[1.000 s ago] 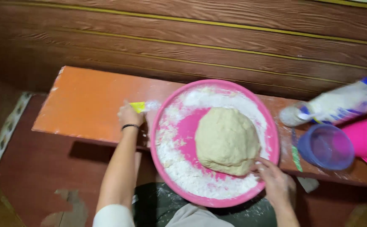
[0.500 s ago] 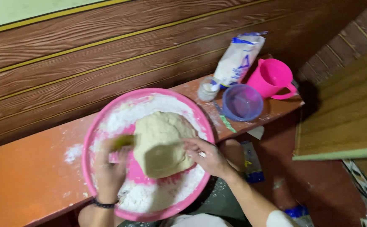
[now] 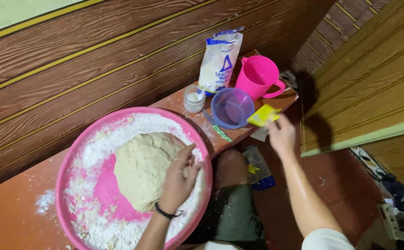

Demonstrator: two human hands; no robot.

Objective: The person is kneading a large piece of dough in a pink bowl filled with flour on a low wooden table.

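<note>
A big lump of pale dough (image 3: 142, 169) lies in a wide pink basin (image 3: 79, 139) dusted with white flour, on an orange bench. My left hand (image 3: 179, 178), with a black band at the wrist, rests palm down on the dough's right side. My right hand (image 3: 280, 134) reaches out to the right and pinches a flat yellow scraper (image 3: 263, 115) at its fingertips. The scraper hangs just beside the right rim of a blue plastic bowl (image 3: 232, 107).
Behind the bowl stand a pink jug (image 3: 259, 76), a white and blue flour bag (image 3: 219, 60) and a small glass jar (image 3: 194, 98). The bench (image 3: 7, 217) runs along a brown wooden wall. A wooden panel (image 3: 373, 69) rises on the right, a power strip (image 3: 394, 222) on the floor.
The view has swung right. The yellow scraper has gone from my left hand at the basin to my right hand near the blue bowl. My left hand now lies on the dough.
</note>
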